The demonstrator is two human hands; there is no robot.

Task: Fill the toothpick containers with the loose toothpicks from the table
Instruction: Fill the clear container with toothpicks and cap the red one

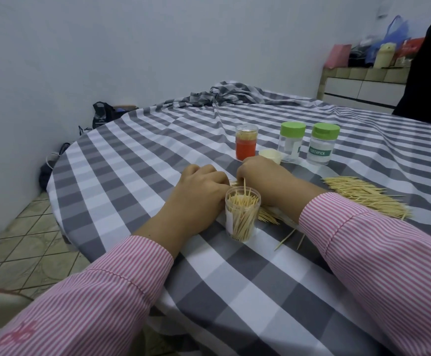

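Both hands sit low on the checked tablecloth (132,160), knuckles to the camera, working a small bunch of loose toothpicks (268,215) that lies between and under them. The left hand (201,187) has fingers curled down at the bunch; the right hand (263,176) is curled the same way. The fingertips are hidden behind the knuckles, so it can't be told for sure whether either hand pinches anything. The open clear jar (242,217) stands upright just in front of the hands, on the near side, part full, sticks standing on end and one poking above the rim. So the target lies toward the body from both hands, roughly centred between the wrists and touching or just beside the left one. The big toothpick pile (368,196) lies to the right of the right forearm, its sticks running mostly left-right and flat, so the right hand is the nearer one for it. Any bundle likely needs turning upright before it drops into the jar mouth. Further back stand a red jar (246,142) that looks full, two green-capped jars (308,145) and a small white lid (270,154) behind the right hand. Two stray sticks (290,238) lie near the right sleeve.
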